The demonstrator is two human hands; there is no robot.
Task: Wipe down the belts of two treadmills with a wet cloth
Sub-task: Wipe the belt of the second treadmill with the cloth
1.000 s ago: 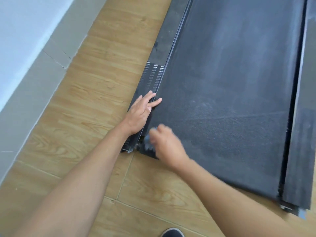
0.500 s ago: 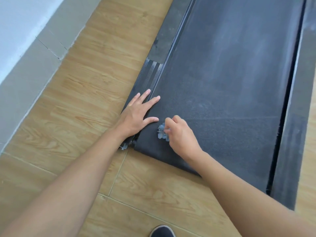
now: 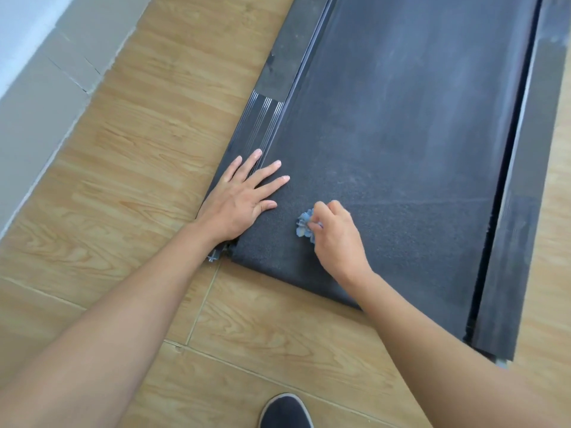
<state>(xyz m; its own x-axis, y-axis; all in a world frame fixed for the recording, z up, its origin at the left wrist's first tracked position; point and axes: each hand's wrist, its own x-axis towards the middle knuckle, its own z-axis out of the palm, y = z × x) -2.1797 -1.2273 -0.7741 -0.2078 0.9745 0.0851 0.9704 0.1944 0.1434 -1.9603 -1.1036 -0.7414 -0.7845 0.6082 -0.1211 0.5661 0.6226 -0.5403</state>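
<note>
No text, label, brand, number or sign can be read anywhere on the dark grey textured treadmill belt (image 3: 401,149) or its black ribbed side rail (image 3: 262,118).

cloth (image 3: 304,225): mostly under right hand (image 3: 335,239) | shoe (image 3: 284,412): cut by bottom edge

Bare L forearm (image 3: 133,310), bare R forearm (image 3: 438,332), short plain nails, dark shoe (image 3: 283,412) w/ thin pale sole edge

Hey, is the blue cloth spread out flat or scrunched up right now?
Scrunched up. The cloth is a small crumpled wad pinched in the right hand against the belt.
</note>
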